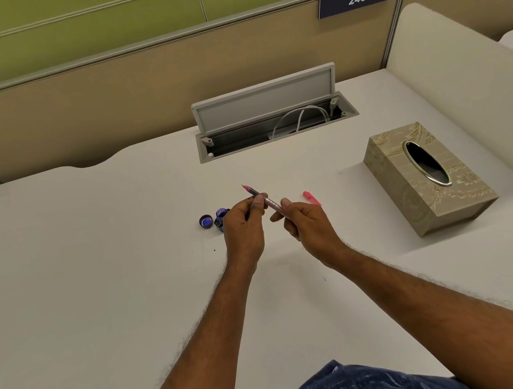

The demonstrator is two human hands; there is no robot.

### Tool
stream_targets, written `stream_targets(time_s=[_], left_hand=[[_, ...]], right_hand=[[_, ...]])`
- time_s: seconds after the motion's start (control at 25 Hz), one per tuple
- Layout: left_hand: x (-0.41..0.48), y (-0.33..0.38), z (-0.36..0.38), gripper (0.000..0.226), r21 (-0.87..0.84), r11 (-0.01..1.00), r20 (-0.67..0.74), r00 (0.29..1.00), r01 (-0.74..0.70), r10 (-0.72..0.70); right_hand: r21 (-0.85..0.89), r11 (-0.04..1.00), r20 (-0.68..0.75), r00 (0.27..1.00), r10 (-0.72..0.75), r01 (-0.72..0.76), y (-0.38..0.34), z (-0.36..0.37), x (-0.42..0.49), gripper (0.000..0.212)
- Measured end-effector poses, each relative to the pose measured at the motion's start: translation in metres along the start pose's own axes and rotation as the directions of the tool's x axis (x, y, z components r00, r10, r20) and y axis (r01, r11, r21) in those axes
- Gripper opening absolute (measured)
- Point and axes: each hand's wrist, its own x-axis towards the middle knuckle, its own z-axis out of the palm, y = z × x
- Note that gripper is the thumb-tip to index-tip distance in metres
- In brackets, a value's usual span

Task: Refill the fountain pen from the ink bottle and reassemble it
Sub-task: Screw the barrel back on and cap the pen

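We find the fountain pen [269,202] held in the air above the desk [90,252], between both hands. It is tilted, with the pink nib end pointing up and away to the left and the rear end running down to the right. The left hand [243,226] grips the front part of the barrel: its fingers are curled around the pen and the thumb presses against it from the near side, so that only the nib section projects beyond the fingertips. The right hand [306,223] pinches the rear of the barrel between thumb and index finger; the other fingers are curled loosely beneath. A short length of barrel shows between the two thumbs. Both forearms reach forward from the bottom edge and converge, with the wrists raised off the desk. The open ink bottle [221,217] stands on the desk just behind the left hand, partly hidden by it, with the bottle cap [206,221] lying just to its left, opening upward. A pink pen piece [312,198] lies on the desk just beyond the right hand; we cannot tell whether it is the cap or the barrel. A tissue box [428,175] stands well apart to the right.
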Motion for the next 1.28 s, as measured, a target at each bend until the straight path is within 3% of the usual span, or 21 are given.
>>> stream_targets(time_s=[0.12,0.24,0.4,0.52,0.64,0.84,1.08,1.28], left_hand=[[0.0005,-0.0008,-0.0001,0.03,0.0,1.0,0.009,1.0,-0.001,0.001],[-0.0004,-0.0007,-0.0004,0.027,-0.01,1.0,0.006,1.0,0.002,-0.001],[0.0001,0.0006,-0.0011,0.029,-0.008,1.0,0.006,1.0,-0.011,0.011],[0.0008,0.0014,-0.0005,0.03,-0.013,1.0,-0.002,1.0,0.0,0.0],[0.0006,0.0007,-0.001,0.03,-0.003,1.0,-0.008,1.0,-0.009,0.009],[0.0021,0.0013,-0.0004,0.031,0.01,1.0,-0.015,1.0,-0.005,0.005],[-0.0008,0.0005,0.0012,0.03,0.013,1.0,0.002,1.0,-0.007,0.007],[0.0012,0.0011,0.0003,0.027,0.02,0.999,0.032,0.999,-0.035,0.034]], right_hand=[[-0.019,0.998,-0.033,0.998,-0.056,0.055,0.0024,0.0005,0.0008,0.02],[0.019,0.999,-0.048,0.998,-0.046,0.047,0.0057,0.0013,0.0037,0.013],[0.073,0.997,-0.005,1.0,-0.003,0.003,0.0034,0.0029,0.0027,0.04],[0.039,0.998,-0.024,0.999,-0.048,0.049,0.0035,0.0016,0.0009,0.019],[0.013,0.999,-0.041,0.998,-0.044,0.044,0.0052,0.002,0.0042,0.015],[0.071,0.997,0.021,0.999,0.024,-0.025,0.0024,0.0008,0.0031,0.044],[0.041,0.999,-0.042,0.999,-0.028,0.03,0.0056,-0.0001,0.0027,0.016],[0.085,0.996,0.013,1.0,-0.001,0.0,0.0086,-0.0012,0.0033,0.028]])
